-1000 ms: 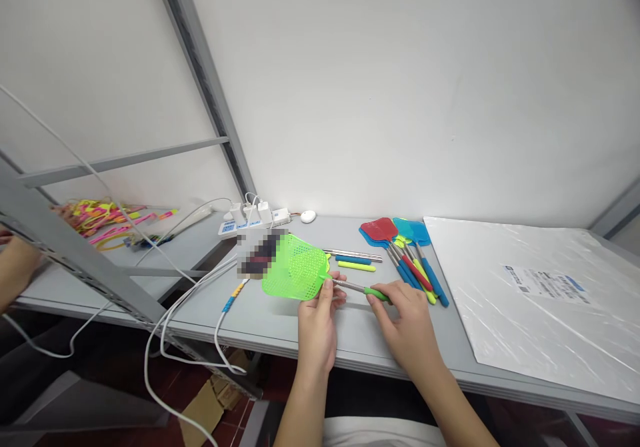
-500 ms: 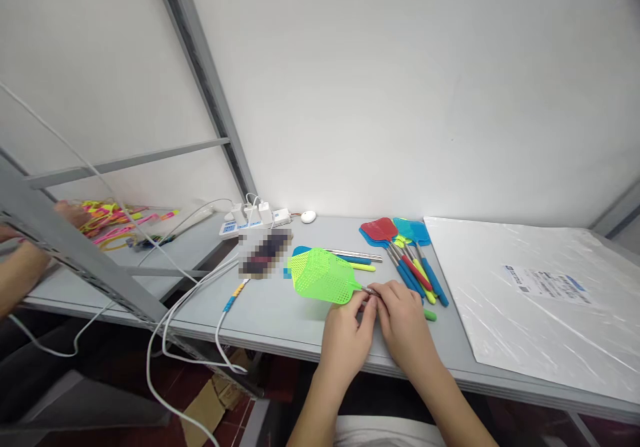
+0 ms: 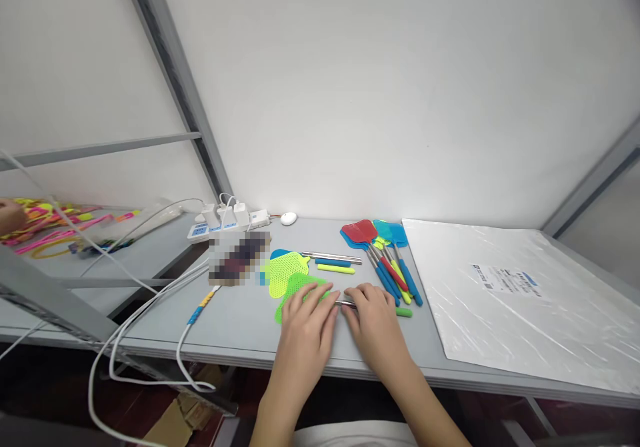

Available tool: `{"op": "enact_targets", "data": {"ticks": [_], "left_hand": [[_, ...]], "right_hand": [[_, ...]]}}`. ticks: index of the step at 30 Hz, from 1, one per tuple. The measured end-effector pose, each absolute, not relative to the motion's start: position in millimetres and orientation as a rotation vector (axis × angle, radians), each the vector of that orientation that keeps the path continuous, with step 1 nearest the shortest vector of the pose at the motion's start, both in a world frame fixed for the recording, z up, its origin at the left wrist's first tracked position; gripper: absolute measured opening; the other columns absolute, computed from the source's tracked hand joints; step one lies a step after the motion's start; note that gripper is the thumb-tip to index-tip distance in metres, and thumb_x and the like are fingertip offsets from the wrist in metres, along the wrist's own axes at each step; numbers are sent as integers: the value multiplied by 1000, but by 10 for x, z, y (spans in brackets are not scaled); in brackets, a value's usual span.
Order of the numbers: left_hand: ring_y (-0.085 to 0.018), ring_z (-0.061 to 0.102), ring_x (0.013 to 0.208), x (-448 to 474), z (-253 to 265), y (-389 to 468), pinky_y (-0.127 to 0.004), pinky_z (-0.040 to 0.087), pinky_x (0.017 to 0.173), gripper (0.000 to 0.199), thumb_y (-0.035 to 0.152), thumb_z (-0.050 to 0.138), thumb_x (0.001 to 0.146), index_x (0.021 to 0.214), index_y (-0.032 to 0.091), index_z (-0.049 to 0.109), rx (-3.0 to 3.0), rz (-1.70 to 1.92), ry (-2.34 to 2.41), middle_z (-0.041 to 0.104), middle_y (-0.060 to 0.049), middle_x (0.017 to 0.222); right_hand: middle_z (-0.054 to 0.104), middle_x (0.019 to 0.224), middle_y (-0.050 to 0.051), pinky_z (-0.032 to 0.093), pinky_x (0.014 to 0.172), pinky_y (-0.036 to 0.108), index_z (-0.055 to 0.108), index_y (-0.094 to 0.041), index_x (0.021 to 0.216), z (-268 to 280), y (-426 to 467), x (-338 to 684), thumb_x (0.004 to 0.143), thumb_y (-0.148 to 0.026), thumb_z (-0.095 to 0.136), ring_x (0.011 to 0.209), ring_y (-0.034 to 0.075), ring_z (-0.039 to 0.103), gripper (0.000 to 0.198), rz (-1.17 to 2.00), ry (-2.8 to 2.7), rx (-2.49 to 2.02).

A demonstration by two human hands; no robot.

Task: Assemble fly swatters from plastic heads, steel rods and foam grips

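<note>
A bright green fly swatter (image 3: 286,300) lies low over the table. My left hand (image 3: 304,320) rests on its mesh head, fingers spread and stretched out, covering the neck. Close beside it, my right hand (image 3: 373,320) is closed on the metal rod (image 3: 345,303), fingertips near the joint. The swatter's green handle (image 3: 404,312) sticks out to the right of that hand. Just behind lie a yellow-green swatter head (image 3: 287,272), a blue one partly under it, loose metal rods (image 3: 333,257), a blue handle (image 3: 333,263) and a yellow handle (image 3: 336,269).
Red and blue fly swatters (image 3: 361,231) are piled to the right. A plastic-wrapped white board (image 3: 500,327) covers the table's right side. A power strip (image 3: 200,231), white cables (image 3: 113,340) and a pixelated object (image 3: 240,259) lie left. Another person's hand (image 3: 11,217) is at far left.
The green swatter has come down from a raised position to near the tabletop. My left hand has moved from the rod onto its head and spread its fingers. The view has shifted right.
</note>
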State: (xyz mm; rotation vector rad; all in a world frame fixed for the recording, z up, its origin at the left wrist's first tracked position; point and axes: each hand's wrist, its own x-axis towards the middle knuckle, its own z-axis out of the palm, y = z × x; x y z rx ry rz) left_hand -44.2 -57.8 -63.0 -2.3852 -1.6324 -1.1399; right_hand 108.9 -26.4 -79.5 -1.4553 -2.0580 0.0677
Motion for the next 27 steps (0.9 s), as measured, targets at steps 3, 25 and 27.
{"op": "enact_targets", "data": {"ticks": [3, 25, 27], "left_hand": [[-32, 35, 137, -489, -773, -468, -56, 30, 107, 36, 28, 46, 96, 130, 29, 58, -2315, -954, -1780, 53, -6, 142], [-31, 40, 135, -403, -746, -469, -62, 25, 108, 33, 39, 41, 98, 121, 33, 64, -2298, -743, -1979, 51, -4, 144], [-31, 39, 135, -405, -746, -469, -62, 25, 108, 34, 38, 40, 98, 121, 33, 64, -2301, -737, -1980, 51, -4, 145]], "right_hand": [[65, 104, 7, 34, 95, 45, 63, -23, 109, -809, -270, 1090, 92, -21, 55, 100, 25, 57, 19, 42, -2057, -1451], [67, 114, 7, 43, 91, 39, 69, -21, 105, -843, -258, 1118, 95, -23, 51, 107, 23, 59, 21, 47, -2103, -1458], [66, 119, 9, 43, 94, 40, 68, -20, 109, -836, -262, 1112, 96, -25, 50, 111, 24, 58, 23, 67, -2118, -1469]]}}
